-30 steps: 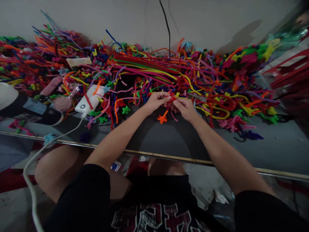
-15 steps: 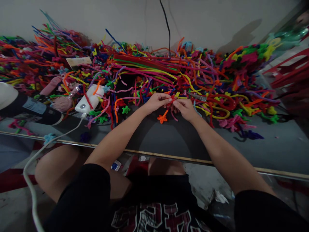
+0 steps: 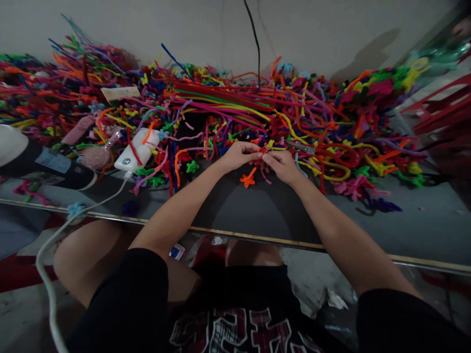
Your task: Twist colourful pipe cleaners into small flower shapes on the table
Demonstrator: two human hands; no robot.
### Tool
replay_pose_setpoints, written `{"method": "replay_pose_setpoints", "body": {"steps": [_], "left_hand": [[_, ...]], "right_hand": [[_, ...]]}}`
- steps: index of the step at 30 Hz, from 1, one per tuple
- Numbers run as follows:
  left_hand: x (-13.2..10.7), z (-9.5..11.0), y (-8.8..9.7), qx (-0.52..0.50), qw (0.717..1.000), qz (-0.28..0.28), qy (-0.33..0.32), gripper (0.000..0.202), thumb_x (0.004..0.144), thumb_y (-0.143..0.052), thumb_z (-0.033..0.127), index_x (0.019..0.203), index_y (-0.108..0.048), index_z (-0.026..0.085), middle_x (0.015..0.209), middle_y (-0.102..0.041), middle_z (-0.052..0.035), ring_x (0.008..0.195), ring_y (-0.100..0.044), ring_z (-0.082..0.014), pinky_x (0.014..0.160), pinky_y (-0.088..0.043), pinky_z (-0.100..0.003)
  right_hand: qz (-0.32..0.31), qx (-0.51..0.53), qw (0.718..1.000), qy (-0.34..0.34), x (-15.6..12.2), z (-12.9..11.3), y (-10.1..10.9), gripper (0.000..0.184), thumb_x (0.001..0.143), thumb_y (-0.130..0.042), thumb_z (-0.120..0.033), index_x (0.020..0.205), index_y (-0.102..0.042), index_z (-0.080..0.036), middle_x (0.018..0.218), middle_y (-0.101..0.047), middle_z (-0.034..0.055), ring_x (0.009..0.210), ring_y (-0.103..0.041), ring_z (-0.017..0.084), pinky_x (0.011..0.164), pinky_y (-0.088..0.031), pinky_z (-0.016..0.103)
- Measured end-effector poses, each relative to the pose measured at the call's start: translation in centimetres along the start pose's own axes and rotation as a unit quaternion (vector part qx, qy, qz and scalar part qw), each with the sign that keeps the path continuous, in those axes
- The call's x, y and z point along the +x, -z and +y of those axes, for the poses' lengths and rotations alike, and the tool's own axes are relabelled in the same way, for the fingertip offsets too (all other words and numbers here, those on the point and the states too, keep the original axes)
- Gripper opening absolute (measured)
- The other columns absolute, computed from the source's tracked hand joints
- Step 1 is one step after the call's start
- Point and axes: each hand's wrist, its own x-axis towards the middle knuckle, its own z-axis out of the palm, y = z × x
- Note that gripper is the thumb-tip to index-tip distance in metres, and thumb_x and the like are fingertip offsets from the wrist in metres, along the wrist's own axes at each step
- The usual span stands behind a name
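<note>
Between my fingertips is a small red pipe cleaner piece (image 3: pixel 262 151), mostly covered by them. My left hand (image 3: pixel 241 156) pinches it from the left. From the right, my right hand (image 3: pixel 280 163) closes thumb and finger on the same piece. Just below the hands an orange pipe cleaner flower (image 3: pixel 248 180) lies on the dark tabletop (image 3: pixel 253 211). Beyond the hands runs a bundle of long straight pipe cleaners (image 3: pixel 228 100), red, pink and yellow. A pair of scissors with red handles (image 3: pixel 340 154) lies to the right of my right hand.
Heaps of coloured pipe cleaners (image 3: pixel 110 63) line the wall. At left are a dark bottle with a white cap (image 3: pixel 47 162), a pink hairbrush (image 3: pixel 96 156) and a white device (image 3: pixel 138 149) whose cable (image 3: pixel 73 215) crosses the table edge. A black cord (image 3: pixel 253 34) hangs behind.
Both hands stay in nearly the same place on the red piece; only the fingers have shifted very slightly. Everything around them is unchanged.
</note>
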Motion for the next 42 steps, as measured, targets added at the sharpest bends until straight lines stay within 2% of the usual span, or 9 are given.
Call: {"method": "replay_pose_setpoints", "body": {"steps": [12, 20, 28, 35, 39, 42], "left_hand": [[0.2, -0.8, 0.3, -0.006, 1.000, -0.008, -0.012, 0.039, 0.065, -0.081, 0.044, 0.080, -0.069, 0.010, 0.063, -0.063, -0.0001, 0.057, -0.056, -0.0052, 0.055, -0.044, -0.019], [-0.1, -0.4, 0.1, -0.001, 1.000, -0.011, -0.006, 0.039, 0.064, -0.080, 0.046, 0.078, -0.068, 0.012, 0.060, -0.061, 0.0013, 0.055, -0.055, -0.0053, 0.055, -0.044, -0.019], [0.0, -0.2, -0.3, 0.014, 1.000, -0.002, 0.002, 0.036, 0.066, -0.080, 0.042, 0.079, -0.067, 0.011, 0.061, -0.062, 0.0008, 0.053, -0.054, -0.0052, 0.053, -0.043, -0.019], [0.0, -0.2, -0.6, 0.030, 0.999, 0.027, -0.016, 0.032, 0.074, -0.075, 0.041, 0.078, -0.068, 0.011, 0.061, -0.062, 0.0002, 0.052, -0.052, -0.0049, 0.053, -0.042, -0.020], [0.0, -0.3, -0.5, 0.020, 0.999, 0.038, -0.012, 0.025, 0.079, -0.071, 0.037, 0.078, -0.069, 0.012, 0.062, -0.062, 0.0002, 0.050, -0.051, -0.0055, 0.053, -0.042, -0.021], [0.0, -0.5, -0.3, 0.002, 0.999, 0.048, 0.010, 0.016, 0.083, -0.066, 0.029, 0.082, -0.070, 0.013, 0.061, -0.062, 0.0005, 0.050, -0.053, -0.0064, 0.053, -0.042, -0.022]], "right_hand": [[-0.016, 0.024, 1.000, -0.005, 0.0, -0.2, 0.0, 0.052, 0.081, -0.054, -0.067, 0.067, -0.065, -0.019, 0.059, -0.063, 0.0009, 0.048, -0.052, 0.011, 0.049, -0.039, 0.026], [-0.020, 0.009, 1.000, -0.009, 0.0, 0.0, 0.1, 0.052, 0.082, -0.053, -0.067, 0.066, -0.066, -0.019, 0.057, -0.061, 0.0009, 0.048, -0.051, 0.011, 0.049, -0.039, 0.027], [-0.007, -0.010, 1.000, -0.005, 0.0, -0.7, 0.0, 0.052, 0.080, -0.055, -0.067, 0.063, -0.063, -0.019, 0.053, -0.060, -0.0002, 0.046, -0.051, 0.011, 0.047, -0.037, 0.026], [0.009, -0.010, 1.000, -0.005, 0.2, 0.1, 0.0, 0.051, 0.079, -0.056, -0.067, 0.063, -0.063, -0.019, 0.052, -0.059, -0.0004, 0.046, -0.052, 0.012, 0.048, -0.039, 0.028], [0.016, -0.039, 0.999, -0.001, 0.3, 0.5, -0.1, 0.046, 0.082, -0.055, -0.060, 0.062, -0.062, -0.019, 0.049, -0.057, -0.0010, 0.046, -0.052, 0.013, 0.049, -0.038, 0.028], [0.029, -0.053, 0.998, -0.002, 0.3, 0.1, -0.2, 0.043, 0.083, -0.055, -0.054, 0.059, -0.060, -0.019, 0.047, -0.055, -0.0015, 0.044, -0.051, 0.012, 0.049, -0.038, 0.028]]}}
